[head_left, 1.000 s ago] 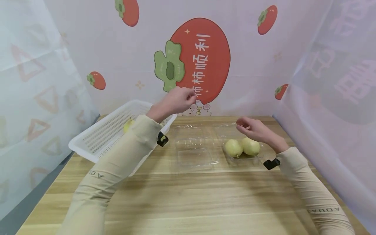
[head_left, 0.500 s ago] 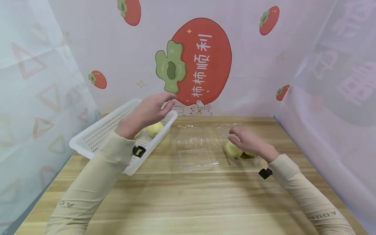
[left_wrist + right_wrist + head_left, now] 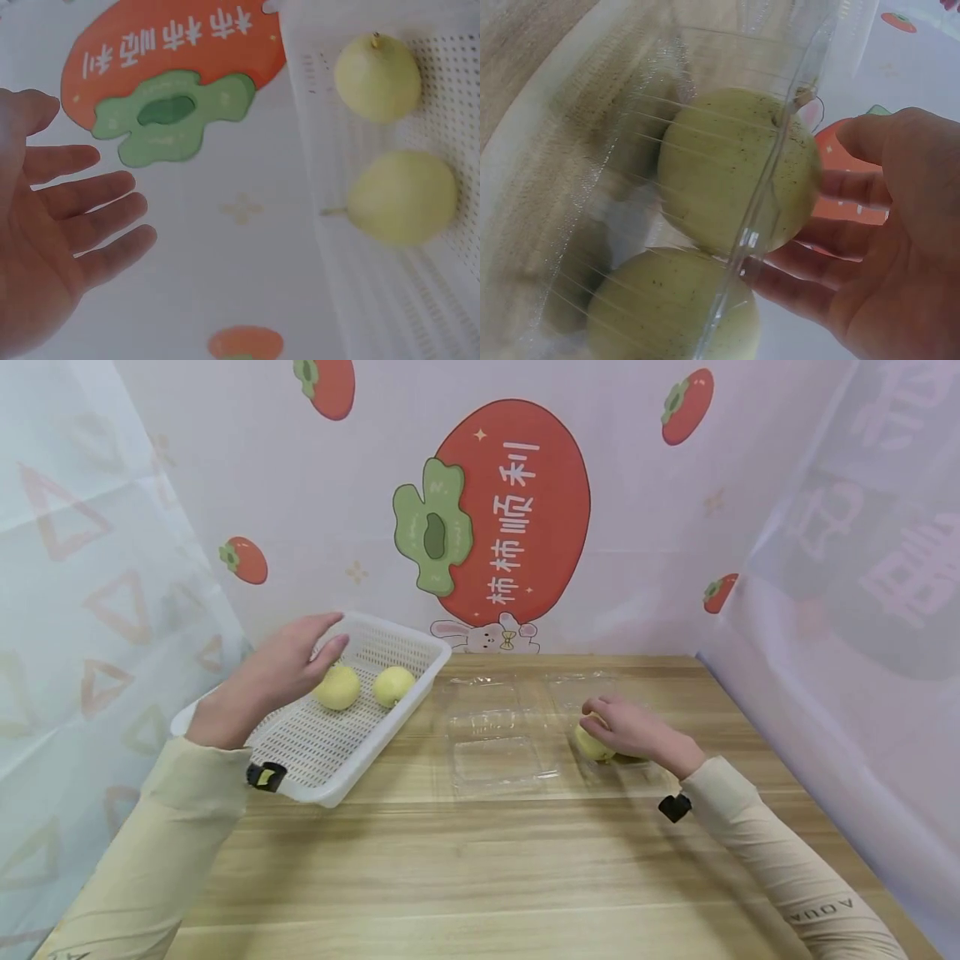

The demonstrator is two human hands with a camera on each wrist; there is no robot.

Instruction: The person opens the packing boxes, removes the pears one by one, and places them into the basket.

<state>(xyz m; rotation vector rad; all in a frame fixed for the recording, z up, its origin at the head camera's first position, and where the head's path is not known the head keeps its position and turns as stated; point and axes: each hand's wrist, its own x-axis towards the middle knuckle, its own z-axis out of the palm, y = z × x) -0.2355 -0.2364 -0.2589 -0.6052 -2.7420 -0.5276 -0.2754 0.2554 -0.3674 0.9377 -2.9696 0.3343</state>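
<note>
My left hand (image 3: 273,677) hovers over the left part of a white perforated basket (image 3: 372,745), fingers extended and nothing in them. Two pale yellow pears lie in that basket, one pear (image 3: 337,688) nearer the hand and another pear (image 3: 393,686) by the right wall. On the right, my right hand (image 3: 630,727) is over a clear plastic box (image 3: 761,187) that holds two more pears. Its fingers, loosely bent, lie close behind the upper pear (image 3: 739,169) in the right wrist view, thumb apart. The lower pear (image 3: 675,307) sits beside it, mostly covered by the hand in the head view.
Another clear plastic box (image 3: 497,760) lies opened out on the wooden table (image 3: 480,868), between the basket and the pears on the right. A printed cloth (image 3: 637,585) closes off the back, and hanging sheets flank both sides.
My left hand has moved left and down, from right of the basket to over its left part, uncovering the pears inside. The right hand has lowered onto the boxed pears.
</note>
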